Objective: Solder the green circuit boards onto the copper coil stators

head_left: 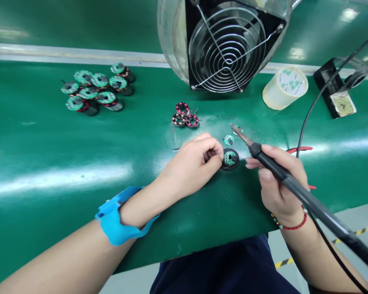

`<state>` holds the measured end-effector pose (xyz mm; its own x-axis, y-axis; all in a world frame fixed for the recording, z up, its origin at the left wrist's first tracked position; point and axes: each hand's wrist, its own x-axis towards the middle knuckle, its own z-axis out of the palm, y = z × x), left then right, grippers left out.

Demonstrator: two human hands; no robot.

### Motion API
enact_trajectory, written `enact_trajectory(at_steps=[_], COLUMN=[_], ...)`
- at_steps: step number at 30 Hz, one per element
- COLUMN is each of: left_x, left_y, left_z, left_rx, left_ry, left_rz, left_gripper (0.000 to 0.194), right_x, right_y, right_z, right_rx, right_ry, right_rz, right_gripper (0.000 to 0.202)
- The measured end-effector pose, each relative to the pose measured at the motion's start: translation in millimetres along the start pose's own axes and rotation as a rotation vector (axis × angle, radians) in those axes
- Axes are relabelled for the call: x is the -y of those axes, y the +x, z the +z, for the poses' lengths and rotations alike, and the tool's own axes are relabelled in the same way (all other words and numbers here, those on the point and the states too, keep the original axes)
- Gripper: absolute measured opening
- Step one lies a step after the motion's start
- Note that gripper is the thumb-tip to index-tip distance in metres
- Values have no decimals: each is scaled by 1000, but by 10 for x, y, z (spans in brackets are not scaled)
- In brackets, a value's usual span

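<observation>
My left hand (199,161) is closed, thumb and fingers pinched at the left edge of a small green circuit board (230,158) on a round black base (236,164). Thin copper-coloured wire shows beside the fingertips; what exactly they pinch is hidden. In my right hand (282,183) is a black soldering iron (290,183), its tip pointing up and left, above the table behind the black base. A loose round board (228,140) lies just behind the base, and another (238,130) is partly covered by the iron's tip.
Three wound coils (182,115) sit behind my left hand. Several assembled motors with green boards (106,98) stand at the back left. A fan (228,49), a tape roll (285,88) and a black stand with a sponge (342,103) are at the back; red-handled pliers (303,148) lie right.
</observation>
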<state>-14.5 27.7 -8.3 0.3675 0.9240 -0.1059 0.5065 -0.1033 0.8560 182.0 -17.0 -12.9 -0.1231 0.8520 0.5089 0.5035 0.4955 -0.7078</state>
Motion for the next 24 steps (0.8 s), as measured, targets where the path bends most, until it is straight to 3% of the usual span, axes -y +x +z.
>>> enact_trajectory(at_steps=[4,24], left_x=[-21,-72], left_y=[-1,2], left_z=[3,9], left_rx=[-14,-30], left_ry=[33,54], left_rz=[-17,-58], left_gripper=[15,16], right_x=[-15,6], right_y=[-53,-64], right_z=[-67,-115], right_rx=[-123,6], right_ry=[40,11], right_rz=[0,-17], right_gripper=[27,25])
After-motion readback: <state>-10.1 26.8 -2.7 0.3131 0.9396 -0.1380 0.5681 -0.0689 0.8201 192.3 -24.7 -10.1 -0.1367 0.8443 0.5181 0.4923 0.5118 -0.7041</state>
